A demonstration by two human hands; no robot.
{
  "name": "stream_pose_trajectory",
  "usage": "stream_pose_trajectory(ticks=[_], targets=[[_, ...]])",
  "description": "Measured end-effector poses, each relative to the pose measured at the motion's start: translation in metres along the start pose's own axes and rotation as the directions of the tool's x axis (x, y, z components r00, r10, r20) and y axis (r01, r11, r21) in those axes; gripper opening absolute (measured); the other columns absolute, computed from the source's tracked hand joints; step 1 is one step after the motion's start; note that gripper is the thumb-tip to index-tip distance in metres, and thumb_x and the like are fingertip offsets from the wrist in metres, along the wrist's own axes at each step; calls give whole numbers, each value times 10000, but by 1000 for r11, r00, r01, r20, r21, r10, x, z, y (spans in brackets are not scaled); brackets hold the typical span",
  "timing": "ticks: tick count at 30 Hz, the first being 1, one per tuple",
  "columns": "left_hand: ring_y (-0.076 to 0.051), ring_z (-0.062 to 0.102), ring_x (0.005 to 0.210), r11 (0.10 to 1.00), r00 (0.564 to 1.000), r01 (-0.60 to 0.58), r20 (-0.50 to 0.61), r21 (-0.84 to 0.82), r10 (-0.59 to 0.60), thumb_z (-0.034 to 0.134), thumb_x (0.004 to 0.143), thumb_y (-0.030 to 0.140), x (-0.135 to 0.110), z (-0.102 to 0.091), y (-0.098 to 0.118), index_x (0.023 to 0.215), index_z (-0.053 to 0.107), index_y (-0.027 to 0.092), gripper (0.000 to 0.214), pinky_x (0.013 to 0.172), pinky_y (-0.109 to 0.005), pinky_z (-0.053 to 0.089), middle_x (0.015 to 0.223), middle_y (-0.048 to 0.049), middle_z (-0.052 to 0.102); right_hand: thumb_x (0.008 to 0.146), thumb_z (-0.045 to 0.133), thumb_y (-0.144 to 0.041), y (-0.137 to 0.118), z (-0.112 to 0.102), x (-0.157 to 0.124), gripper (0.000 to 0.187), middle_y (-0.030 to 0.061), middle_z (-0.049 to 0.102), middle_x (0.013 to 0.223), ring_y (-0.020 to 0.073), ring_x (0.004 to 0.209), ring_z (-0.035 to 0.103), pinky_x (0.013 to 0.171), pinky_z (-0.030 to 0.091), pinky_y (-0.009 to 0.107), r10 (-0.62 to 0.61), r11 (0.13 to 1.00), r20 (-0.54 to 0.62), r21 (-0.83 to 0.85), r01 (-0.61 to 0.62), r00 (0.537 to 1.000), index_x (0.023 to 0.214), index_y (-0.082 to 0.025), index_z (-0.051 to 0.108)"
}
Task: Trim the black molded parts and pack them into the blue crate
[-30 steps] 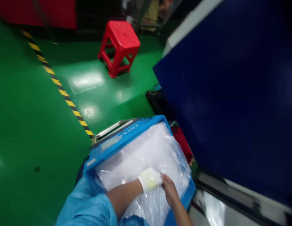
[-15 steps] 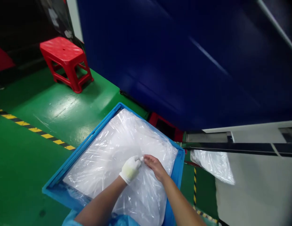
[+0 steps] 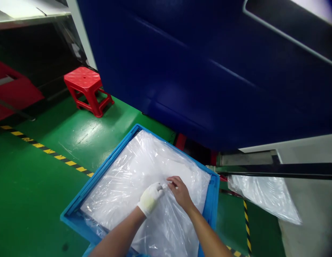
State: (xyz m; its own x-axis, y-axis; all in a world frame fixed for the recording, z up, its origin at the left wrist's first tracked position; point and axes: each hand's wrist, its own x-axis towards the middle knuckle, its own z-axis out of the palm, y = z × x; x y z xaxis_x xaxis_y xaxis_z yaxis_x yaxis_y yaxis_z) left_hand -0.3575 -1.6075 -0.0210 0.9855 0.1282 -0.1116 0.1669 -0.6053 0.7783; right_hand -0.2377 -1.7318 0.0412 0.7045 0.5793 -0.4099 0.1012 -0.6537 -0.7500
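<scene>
A: What do you count, closest in first?
B: Two: the left hand (image 3: 150, 198), gloved in white, and the right hand (image 3: 181, 193), bare. Under them, one film (image 3: 120, 182) in one crate (image 3: 213, 196).
A: And the fingers?
B: The left's are folded together on a gathered bit of film. The right's are half curled, thumb and forefinger apart, just beside that gather; whether they touch it I can't tell.
A: How does the film look?
B: Clear, shiny, with creases fanning out from the gather. Something white lies under it; I can't make out what.
A: Where is it, then?
B: Below both hands and spread out around them, covering most of the crate from its far corner. The gather sits nearer the crate's right corner than its left.
A: Farther out?
B: One blue panel (image 3: 182, 78) past the far right edge, and one red stool (image 3: 83, 80) beyond the far corner, leftward.
</scene>
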Motion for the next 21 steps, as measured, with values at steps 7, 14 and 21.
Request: stream_pose_trajectory(ticks=[7, 14, 21], targets=[[-187, 581, 990, 996, 998, -56, -5, 67, 57, 407, 944, 175, -2, 8, -5, 965, 610, 140, 207, 905, -372, 464, 954, -68, 632, 832, 671, -360, 1, 1, 31, 265, -21, 577, 638, 143, 629, 553, 650, 446, 291, 147, 957, 243, -280, -76, 959, 696, -135, 636], [-206, 583, 839, 978, 986, -150, 98, 148, 137, 520, 884, 155, 5, 10, -3, 962, 629, 130, 136, 785, -403, 488, 850, -65, 614, 935, 555, -269, 13, 14, 27, 230, 8, 595, 790, 153, 782, 571, 758, 465, 317, 162, 913, -79, -366, -180, 984, 750, -135, 588], [-166, 612, 862, 993, 984, -94, 159, 65, 83, 563, 874, 137, -5, 2, -13, 892, 636, 121, 77, 824, -375, 515, 876, -38, 643, 941, 543, -217, 29, 35, 32, 168, 28, 601, 871, 170, 866, 570, 840, 464, 364, 194, 883, -292, -364, -296, 937, 809, -132, 603]])
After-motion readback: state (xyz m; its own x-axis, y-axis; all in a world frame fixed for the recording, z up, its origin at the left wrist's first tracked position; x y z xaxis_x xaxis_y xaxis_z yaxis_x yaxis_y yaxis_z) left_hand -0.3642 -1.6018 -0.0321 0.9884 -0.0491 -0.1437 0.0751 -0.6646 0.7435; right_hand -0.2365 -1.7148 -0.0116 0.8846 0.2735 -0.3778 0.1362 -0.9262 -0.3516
